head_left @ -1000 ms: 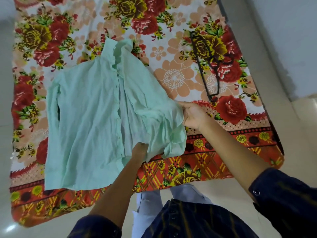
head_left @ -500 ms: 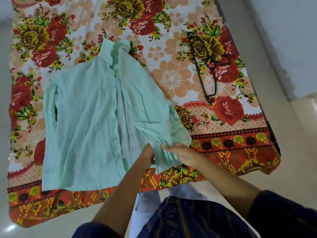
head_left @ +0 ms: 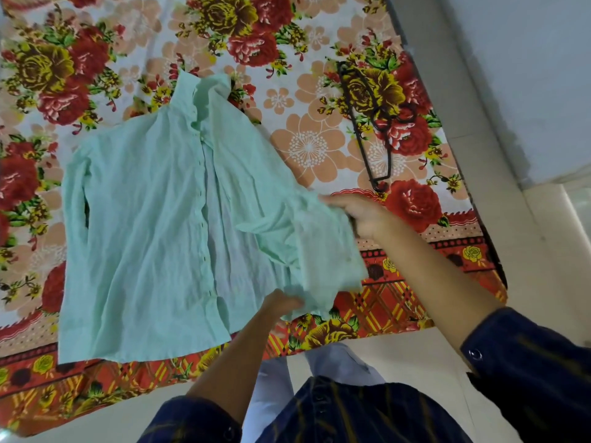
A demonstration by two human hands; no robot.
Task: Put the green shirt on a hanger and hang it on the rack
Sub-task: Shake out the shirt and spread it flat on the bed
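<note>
Nearest, at bed edge, L hand (head_left: 283, 303) grips shirt (head_left: 144, 238) hem; R hand (head_left: 361, 215) pinches its sleeve, lifted. Shirt lies open on floral sheet (head_left: 303, 100), hanger (head_left: 367, 132) beyond, apart.

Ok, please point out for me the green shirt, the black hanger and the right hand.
green shirt (head_left: 144, 219), head view, on its front panel.
black hanger (head_left: 363, 135), head view, on its long straight bar.
right hand (head_left: 361, 215), head view, on the back of the hand.
</note>
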